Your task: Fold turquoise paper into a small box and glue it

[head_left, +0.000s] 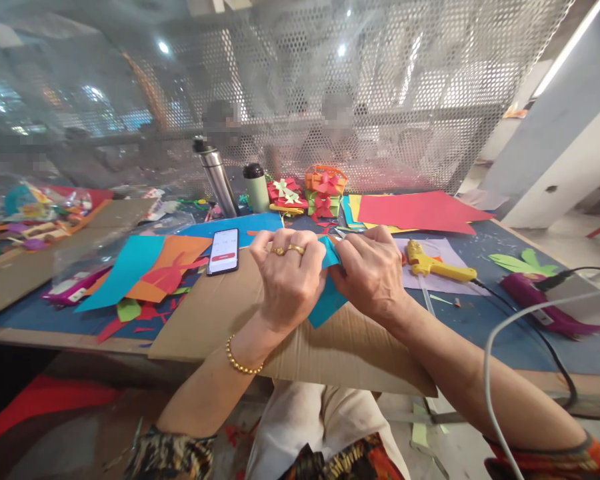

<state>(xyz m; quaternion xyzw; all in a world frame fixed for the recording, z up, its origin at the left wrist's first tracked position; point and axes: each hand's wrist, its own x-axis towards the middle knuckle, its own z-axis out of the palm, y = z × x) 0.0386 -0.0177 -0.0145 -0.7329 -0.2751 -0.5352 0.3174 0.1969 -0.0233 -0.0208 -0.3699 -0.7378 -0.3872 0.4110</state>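
Note:
Both hands meet over a brown cardboard sheet [220, 320] at the table's front edge. My left hand [294, 273], with rings and a bead bracelet, has its fingers closed on a piece of blue paper [329, 303]. Closed on the same paper from the right is my right hand [373, 270]. The paper's upper part is bent between the two fists, and a pointed corner hangs below them. The fingertips are hidden behind the knuckles.
A phone [223, 251] lies left of the hands, near blue and orange paper [135, 267]. A yellow glue gun [437, 265] with a cord rests at right. Behind stand a steel bottle [217, 179], a green bottle [257, 189] and red card [415, 210]. A grey cable crosses at right.

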